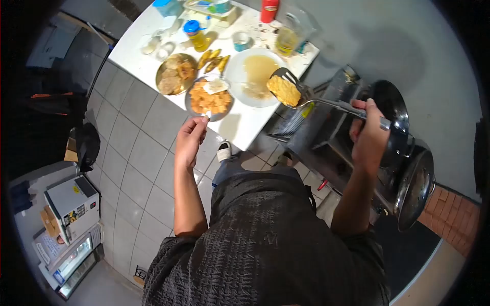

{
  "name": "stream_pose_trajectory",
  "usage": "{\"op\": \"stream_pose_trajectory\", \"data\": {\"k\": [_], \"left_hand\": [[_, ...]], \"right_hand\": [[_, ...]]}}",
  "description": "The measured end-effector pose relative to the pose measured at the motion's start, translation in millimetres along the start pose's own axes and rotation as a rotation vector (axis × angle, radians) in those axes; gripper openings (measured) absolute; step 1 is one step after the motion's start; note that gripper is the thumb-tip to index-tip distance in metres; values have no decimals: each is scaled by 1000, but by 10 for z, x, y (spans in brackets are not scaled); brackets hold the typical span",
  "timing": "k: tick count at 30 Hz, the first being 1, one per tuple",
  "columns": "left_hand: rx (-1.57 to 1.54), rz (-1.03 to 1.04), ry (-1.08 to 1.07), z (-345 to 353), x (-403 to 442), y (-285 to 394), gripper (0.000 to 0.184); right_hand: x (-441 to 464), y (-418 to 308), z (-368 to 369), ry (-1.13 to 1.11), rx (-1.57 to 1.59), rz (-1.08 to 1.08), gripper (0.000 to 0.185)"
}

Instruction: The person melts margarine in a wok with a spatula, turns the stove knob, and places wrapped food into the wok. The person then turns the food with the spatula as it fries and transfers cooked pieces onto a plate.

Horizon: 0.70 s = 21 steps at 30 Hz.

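Note:
My right hand (368, 133) grips the handle of a slotted spatula (332, 103). On its blade lies a golden fried patty (284, 91), held above the table edge beside a large white plate (255, 76) with brownish liquid in it. My left hand (191, 138) is closed in a pinch at the near rim of a grey plate (221, 116). A small white bit shows at the fingertips; I cannot tell what it is. Orange fried pieces (206, 102) fill this plate, with a white paper-like piece (216, 86) on top.
The white table (130, 53) also carries a bowl of browned food (176, 75), yellow bananas (214, 59), a blue-capped oil bottle (195, 36), a jug (287, 41) and a red container (269, 10). Dark pans (416, 188) hang at right, near a metal cooker (326, 122).

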<state>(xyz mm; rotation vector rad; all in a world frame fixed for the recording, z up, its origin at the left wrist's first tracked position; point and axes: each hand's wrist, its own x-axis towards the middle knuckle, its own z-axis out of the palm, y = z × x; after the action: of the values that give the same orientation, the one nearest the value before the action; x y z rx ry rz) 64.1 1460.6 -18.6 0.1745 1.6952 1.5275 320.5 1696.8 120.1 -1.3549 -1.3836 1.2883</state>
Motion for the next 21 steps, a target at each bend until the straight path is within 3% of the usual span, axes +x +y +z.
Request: {"op": "stream_pose_trajectory", "data": {"k": [3,9,13,15,17,20,21], "left_hand": [[40,-11,133,-771,89,125,21],[9,-7,316,-1884,-153,247,23],[17,-40,424,-2315,-398,131,24],[-23,-79,456,-2467,-497,56,24],[-23,-96,475,-2593,-536,-42,24],[-33,-123,461,-2619,-542,-63,25],[-33,-127,459,-2615,-520,-55,25]], "right_hand": [[-14,452,890,-42,150,236,32],[-118,1308,2701,-171,75,119,33],[-253,1503,3590,-237,84,143,32],[-355,1595,3889,-251,57,-46,32],[-432,1672,4052,-305,19,-79,28],[-469,1824,4107,-296,-184,-642,19],[-493,1782,4060,-296,-188,-640,19]]}}
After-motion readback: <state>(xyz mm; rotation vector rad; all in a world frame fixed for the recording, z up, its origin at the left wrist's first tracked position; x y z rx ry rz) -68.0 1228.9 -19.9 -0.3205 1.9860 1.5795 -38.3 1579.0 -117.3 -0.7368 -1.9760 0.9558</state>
